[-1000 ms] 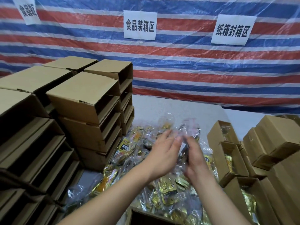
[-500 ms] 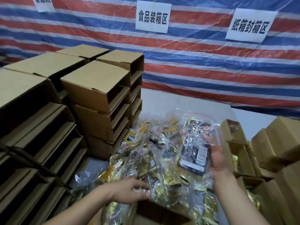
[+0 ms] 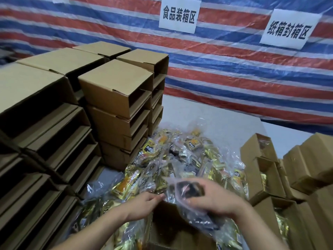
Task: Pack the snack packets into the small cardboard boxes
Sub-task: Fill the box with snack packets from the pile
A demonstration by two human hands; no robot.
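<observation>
Dozens of snack packets (image 3: 180, 159) still heap the bench (image 3: 216, 120) beside stacked empty boxes (image 3: 115, 91); a few boxes at right (image 3: 261, 170) hold packets. The right hand (image 3: 212, 197) grips a clear packet (image 3: 187, 190) above an open box (image 3: 173, 224), whose rim the left hand (image 3: 144, 202) pinches.

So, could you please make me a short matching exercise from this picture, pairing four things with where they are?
Things:
1. clear bag
2. stacked empty boxes
3. loose snack packets
4. filled boxes

Places:
A. heaped on the table's middle
B. in the right hand, over the open box
C. standing at the right
D. piled at the left

Pairs: 1-B, 2-D, 3-A, 4-C
</observation>
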